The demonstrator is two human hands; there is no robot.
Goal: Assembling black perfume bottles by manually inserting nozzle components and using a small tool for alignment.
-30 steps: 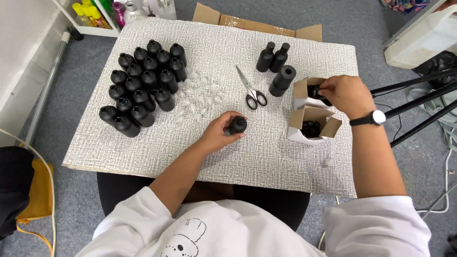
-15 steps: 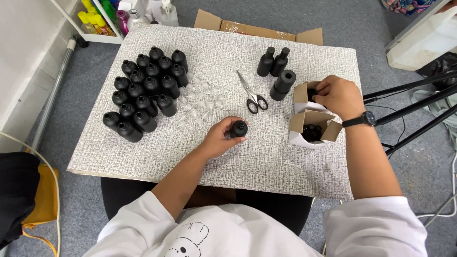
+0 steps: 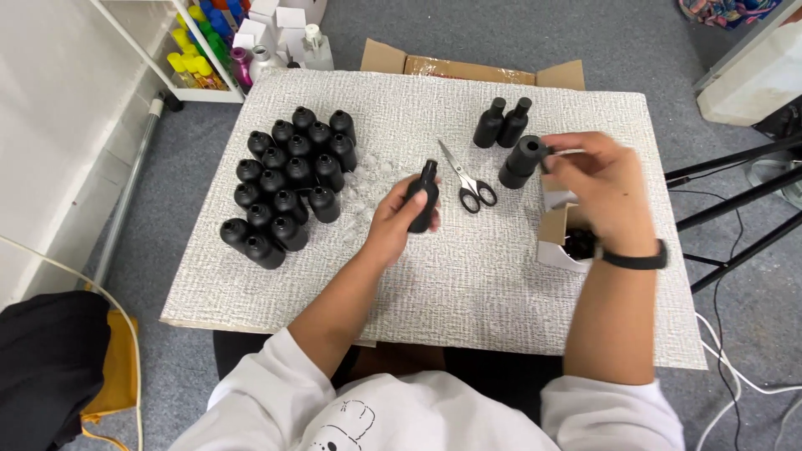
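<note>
Left hand (image 3: 393, 224) grips a black bottle (image 3: 423, 199) left of the scissors (image 3: 466, 177). Right hand (image 3: 603, 194), fingers pinched, contents indiscernible, hovers over small white boxes (image 3: 555, 227) right of the scissors

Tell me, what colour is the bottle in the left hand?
Matte black all over, seen clearly in the head view: the bottle sits in the left hand.

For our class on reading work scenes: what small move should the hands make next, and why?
Probably bring the right hand across to the black bottle held upright in the left hand. The right hand is raised above the small white box, fingers pinched; what they hold is too blurred to tell.
</note>
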